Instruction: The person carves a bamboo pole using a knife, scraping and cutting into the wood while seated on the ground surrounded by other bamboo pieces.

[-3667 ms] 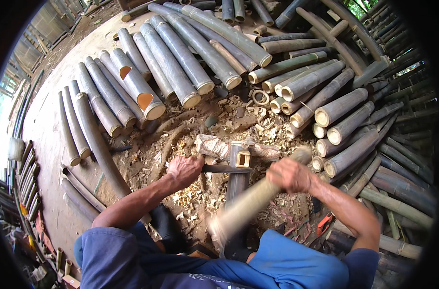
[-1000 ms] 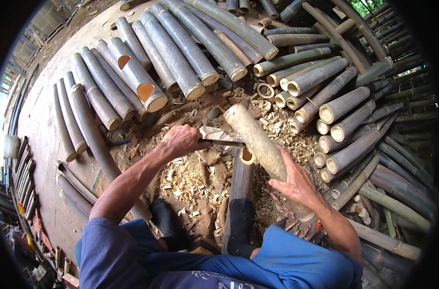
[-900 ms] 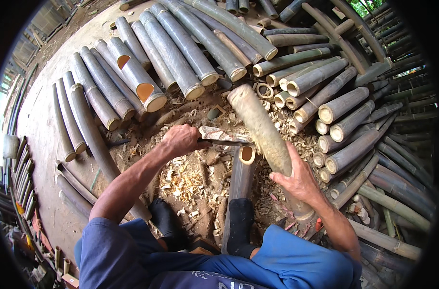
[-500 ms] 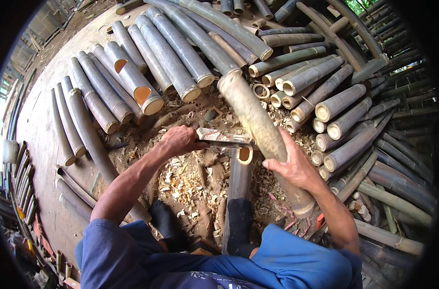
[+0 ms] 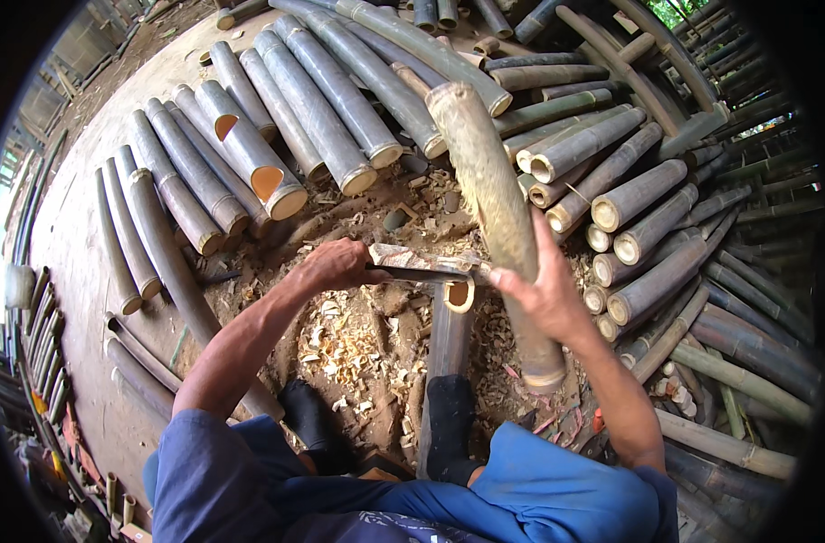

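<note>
My left hand (image 5: 336,265) is closed around the handle end of a long dark blade (image 5: 417,272), which lies level across the open top of a bamboo tube (image 5: 450,335). A pale, rough-looking piece (image 5: 396,255) shows along the blade's upper side; I cannot tell if it belongs to the blade. My right hand (image 5: 548,294) grips a thick bamboo length (image 5: 494,172) near its lower half. That length stands steeply tilted, its side frayed and pale, just right of the blade's tip. The tube leans by my dark-socked foot (image 5: 450,421).
Cut bamboo tubes (image 5: 317,104) lie in a row at the far left, one with two notches (image 5: 266,181). More bamboo (image 5: 643,195) is stacked at the right. Pale shavings (image 5: 349,339) cover the dirt between my feet. A bamboo frame (image 5: 630,63) stands behind the stack.
The thick bamboo length in my right hand has swung more upright, its top moving right and up and its bottom moving left. My left hand and the blade have stayed nearly in place.
</note>
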`<state>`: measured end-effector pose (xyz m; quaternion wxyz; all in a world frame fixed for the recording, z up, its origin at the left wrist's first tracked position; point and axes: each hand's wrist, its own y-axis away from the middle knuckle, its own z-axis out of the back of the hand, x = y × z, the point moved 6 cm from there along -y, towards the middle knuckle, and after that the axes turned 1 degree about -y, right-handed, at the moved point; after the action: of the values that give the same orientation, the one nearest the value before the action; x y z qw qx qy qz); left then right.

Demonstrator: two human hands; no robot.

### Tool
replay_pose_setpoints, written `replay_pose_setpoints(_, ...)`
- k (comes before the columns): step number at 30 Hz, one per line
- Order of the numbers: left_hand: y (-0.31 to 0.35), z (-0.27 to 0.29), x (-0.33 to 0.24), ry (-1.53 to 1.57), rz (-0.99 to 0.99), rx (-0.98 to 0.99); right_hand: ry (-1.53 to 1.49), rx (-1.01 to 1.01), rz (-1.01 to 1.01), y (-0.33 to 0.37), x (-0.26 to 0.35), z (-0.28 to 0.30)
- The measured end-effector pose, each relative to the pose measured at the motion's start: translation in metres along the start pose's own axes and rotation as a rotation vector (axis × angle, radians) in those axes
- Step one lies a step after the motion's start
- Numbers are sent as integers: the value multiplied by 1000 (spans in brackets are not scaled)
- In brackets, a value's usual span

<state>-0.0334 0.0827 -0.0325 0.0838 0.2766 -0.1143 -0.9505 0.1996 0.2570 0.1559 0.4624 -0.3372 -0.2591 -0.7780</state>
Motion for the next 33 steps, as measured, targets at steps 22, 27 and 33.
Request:
replay_pose_setpoints(22,-2,-6,-63,-100,44,-113,-455,40,-365,69,-68,13)
replay_pose_setpoints(27,-6,-1,-66,-89,140,-45,-99,13,-229,81,-74,13)
replay_pose_setpoints(33,-12,0,-63,-75,210,42,247,213,-295,79,-78,11)
